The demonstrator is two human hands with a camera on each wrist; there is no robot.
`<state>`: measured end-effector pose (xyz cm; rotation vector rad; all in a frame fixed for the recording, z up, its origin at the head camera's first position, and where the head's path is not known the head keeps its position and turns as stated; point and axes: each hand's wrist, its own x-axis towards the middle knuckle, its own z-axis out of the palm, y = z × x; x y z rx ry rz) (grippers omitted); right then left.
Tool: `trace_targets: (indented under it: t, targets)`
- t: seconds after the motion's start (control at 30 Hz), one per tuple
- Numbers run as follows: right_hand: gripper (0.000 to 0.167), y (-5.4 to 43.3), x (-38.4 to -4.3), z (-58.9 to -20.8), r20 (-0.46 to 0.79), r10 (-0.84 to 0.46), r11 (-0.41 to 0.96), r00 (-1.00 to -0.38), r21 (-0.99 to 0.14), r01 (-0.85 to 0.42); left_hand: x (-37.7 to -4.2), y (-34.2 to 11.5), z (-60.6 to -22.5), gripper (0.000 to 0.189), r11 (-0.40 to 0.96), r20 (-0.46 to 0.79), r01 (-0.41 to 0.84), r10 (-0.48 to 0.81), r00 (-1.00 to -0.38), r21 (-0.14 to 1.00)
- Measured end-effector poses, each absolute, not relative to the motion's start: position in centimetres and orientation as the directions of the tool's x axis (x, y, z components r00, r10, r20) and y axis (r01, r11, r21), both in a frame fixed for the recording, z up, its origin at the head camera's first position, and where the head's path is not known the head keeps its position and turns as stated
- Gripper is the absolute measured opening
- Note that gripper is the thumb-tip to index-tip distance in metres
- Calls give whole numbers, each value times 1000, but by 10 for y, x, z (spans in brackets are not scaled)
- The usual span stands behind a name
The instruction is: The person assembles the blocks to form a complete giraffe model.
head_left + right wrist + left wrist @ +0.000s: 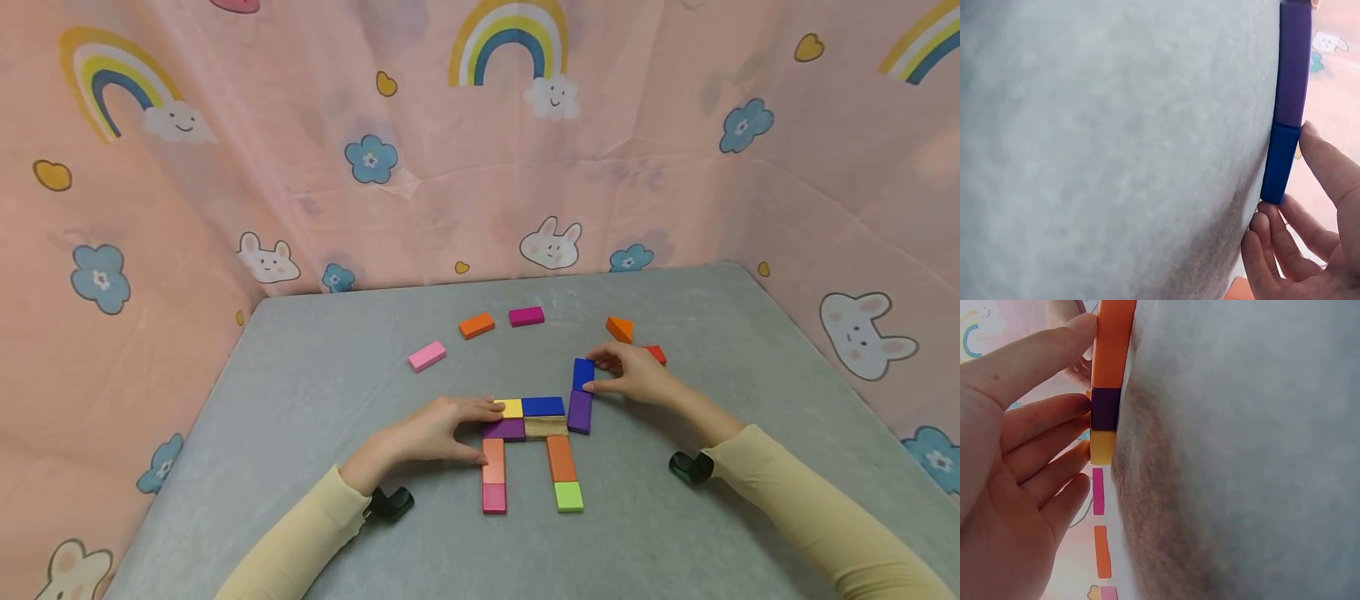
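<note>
Flat coloured blocks form a figure on the table: a yellow block (512, 408) and a blue block (543, 406) on top, a purple block (504, 429) and a bare-wood block (546, 427) below. One leg is a light orange block (493, 461) over a pink one (494, 498); the other is orange (561, 458) over lime green (568, 497). My left hand (442, 427), fingers extended, touches the figure's left side, thumb by the light orange block. My right hand (633, 373) holds another blue block (1281, 164) between thumb and curled fingers, end to end with a violet block (580, 412).
Behind the figure lie loose blocks: light pink (427, 356), orange (477, 325) and magenta (527, 317). An orange triangular block (620, 328) and a partly hidden red block (656, 355) lie beyond the right hand. Pink patterned cloth (450, 192) borders the grey table (322, 350).
</note>
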<state>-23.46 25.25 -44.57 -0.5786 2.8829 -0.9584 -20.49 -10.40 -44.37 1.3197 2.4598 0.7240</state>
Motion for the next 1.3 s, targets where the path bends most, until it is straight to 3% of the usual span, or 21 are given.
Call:
trace_targets:
  t: [1.3]
  targets:
    - [55, 251, -240, -436, 42, -345, 755, -938, -581, -304, -203, -104, -442, 62, 467, 5, 700, 830, -557, 540]
